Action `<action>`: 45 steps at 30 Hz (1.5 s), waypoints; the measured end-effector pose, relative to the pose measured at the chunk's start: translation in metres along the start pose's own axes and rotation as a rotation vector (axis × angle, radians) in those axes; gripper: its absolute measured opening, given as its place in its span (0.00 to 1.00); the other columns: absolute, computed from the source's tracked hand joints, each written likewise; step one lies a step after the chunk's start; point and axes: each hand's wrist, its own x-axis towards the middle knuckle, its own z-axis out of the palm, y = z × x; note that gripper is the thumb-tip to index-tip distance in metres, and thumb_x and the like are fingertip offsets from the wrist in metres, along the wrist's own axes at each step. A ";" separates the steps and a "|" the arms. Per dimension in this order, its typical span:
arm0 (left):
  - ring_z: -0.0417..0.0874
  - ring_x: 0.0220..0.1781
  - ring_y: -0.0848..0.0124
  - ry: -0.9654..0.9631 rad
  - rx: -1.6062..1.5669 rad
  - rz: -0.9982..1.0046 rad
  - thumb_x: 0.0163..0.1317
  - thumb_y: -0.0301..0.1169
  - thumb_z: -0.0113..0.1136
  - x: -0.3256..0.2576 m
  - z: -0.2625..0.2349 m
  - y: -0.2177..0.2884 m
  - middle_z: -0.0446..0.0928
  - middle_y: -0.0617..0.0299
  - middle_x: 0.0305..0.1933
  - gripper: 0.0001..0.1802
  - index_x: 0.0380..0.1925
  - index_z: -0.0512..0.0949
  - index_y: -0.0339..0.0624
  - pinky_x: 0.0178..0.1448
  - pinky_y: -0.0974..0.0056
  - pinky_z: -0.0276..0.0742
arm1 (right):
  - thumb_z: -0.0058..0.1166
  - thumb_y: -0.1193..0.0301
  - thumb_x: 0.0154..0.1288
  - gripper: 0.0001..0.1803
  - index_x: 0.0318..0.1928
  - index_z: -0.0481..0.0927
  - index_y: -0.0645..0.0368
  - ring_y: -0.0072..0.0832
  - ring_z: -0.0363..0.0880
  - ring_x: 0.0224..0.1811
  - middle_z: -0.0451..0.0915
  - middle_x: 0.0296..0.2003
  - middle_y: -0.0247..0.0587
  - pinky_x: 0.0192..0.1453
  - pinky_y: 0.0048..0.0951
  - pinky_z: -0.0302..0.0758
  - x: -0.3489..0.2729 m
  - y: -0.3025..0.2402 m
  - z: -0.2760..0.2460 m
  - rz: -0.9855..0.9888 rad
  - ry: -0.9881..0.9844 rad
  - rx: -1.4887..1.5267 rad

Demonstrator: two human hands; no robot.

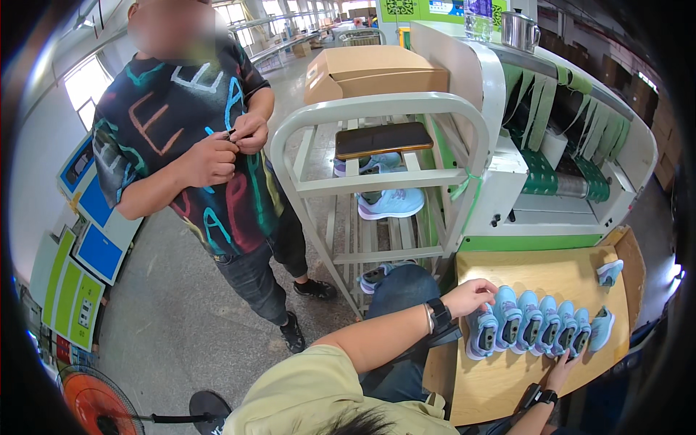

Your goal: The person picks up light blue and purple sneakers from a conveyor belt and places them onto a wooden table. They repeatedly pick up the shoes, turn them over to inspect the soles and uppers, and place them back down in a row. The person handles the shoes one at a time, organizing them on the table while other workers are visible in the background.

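Observation:
A row of light-blue sneakers [528,319] with dark inserts in their openings lies side by side on the wooden tabletop [493,399]. My left hand [470,296] hovers over the toe of the leftmost sneaker [482,330], fingers bent and apart; whether it touches the shoe I cannot tell. At the row's right end, my right hand [560,375] has its fingers around the heel of a sneaker [581,326]. Beside that lies a tilted sneaker [601,328], and a further small shoe [610,272] sits at the table's far right corner.
A pale metal rack [384,103] holds a phone [384,140] and more shoes [390,204]. Behind it sits a cardboard box [377,69]. A white-green machine [500,192] with fabric strips borders the table's far side. A person [196,130] stands left; a fan [98,406] is lower left.

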 end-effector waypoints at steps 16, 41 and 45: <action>0.79 0.42 0.73 -0.004 -0.002 0.026 0.71 0.28 0.51 0.001 0.000 0.000 0.79 0.59 0.43 0.14 0.54 0.74 0.36 0.49 0.68 0.78 | 0.40 0.61 0.78 0.33 0.75 0.46 0.57 0.44 0.61 0.70 0.56 0.71 0.56 0.71 0.38 0.60 0.012 0.033 -0.008 0.051 0.006 0.008; 0.79 0.40 0.74 0.020 0.027 -0.010 0.71 0.30 0.52 -0.007 0.002 0.010 0.79 0.60 0.43 0.16 0.55 0.73 0.37 0.46 0.70 0.75 | 0.41 0.62 0.78 0.33 0.75 0.47 0.58 0.44 0.57 0.73 0.53 0.72 0.55 0.74 0.39 0.56 0.013 0.032 -0.009 -0.012 0.021 -0.132; 0.79 0.39 0.74 0.008 0.024 -0.001 0.71 0.30 0.52 -0.003 0.001 0.004 0.79 0.60 0.43 0.15 0.55 0.74 0.37 0.46 0.70 0.75 | 0.41 0.63 0.78 0.33 0.75 0.47 0.58 0.44 0.57 0.72 0.53 0.72 0.55 0.73 0.39 0.57 0.017 0.043 -0.013 -0.006 0.022 -0.137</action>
